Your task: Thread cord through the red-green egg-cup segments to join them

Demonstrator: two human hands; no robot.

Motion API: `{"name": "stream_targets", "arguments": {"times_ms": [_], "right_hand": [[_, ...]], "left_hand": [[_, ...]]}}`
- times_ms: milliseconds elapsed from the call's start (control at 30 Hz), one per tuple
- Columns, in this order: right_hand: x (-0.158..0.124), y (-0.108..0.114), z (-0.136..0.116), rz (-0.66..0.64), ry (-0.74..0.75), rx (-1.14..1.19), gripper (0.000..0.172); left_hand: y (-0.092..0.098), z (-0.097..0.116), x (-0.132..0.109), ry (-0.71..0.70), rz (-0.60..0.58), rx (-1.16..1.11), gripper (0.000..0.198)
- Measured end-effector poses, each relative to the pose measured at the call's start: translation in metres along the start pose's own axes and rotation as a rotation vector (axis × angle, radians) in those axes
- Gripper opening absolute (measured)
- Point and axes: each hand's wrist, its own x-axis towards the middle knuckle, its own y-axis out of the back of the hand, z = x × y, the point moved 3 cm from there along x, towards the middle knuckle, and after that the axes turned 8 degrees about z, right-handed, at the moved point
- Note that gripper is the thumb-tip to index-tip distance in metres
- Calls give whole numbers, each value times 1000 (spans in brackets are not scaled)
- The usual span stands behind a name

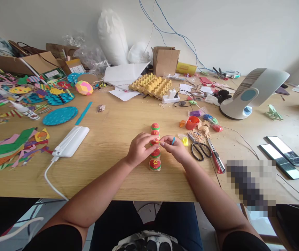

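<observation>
A row of several small pieces, each topped with red clay over a green band (155, 164), runs away from me on the table. The nearest one bears a yellow clay loop and small dots. My left hand (141, 147) is closed around a middle piece of the row, its thumb and forefinger on either side of the red top (154, 142). From the right, my right hand (175, 148) pinches a thin yellow clay strand (158, 142) over that same piece. A small blue tool (173, 141) sticks up between its fingers.
Scissors (201, 150), a box cutter (217, 157), yellow clay (185, 141) and a red tub (192, 122) lie to the right. A white power bank (71, 142) with a cable and paper scraps (16, 148) lie left. Egg cartons (150, 86) and a lamp (252, 94) stand behind.
</observation>
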Motion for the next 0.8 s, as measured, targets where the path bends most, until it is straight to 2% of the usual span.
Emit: {"name": "stream_targets", "arguments": {"times_ms": [333,800], "right_hand": [[2,2,4,56,13,-37,44],[1,2,3,47,20,-62,46]], "left_hand": [[0,-1,1,-33,24,23,10],[1,1,2,-53,46,34,11]]}}
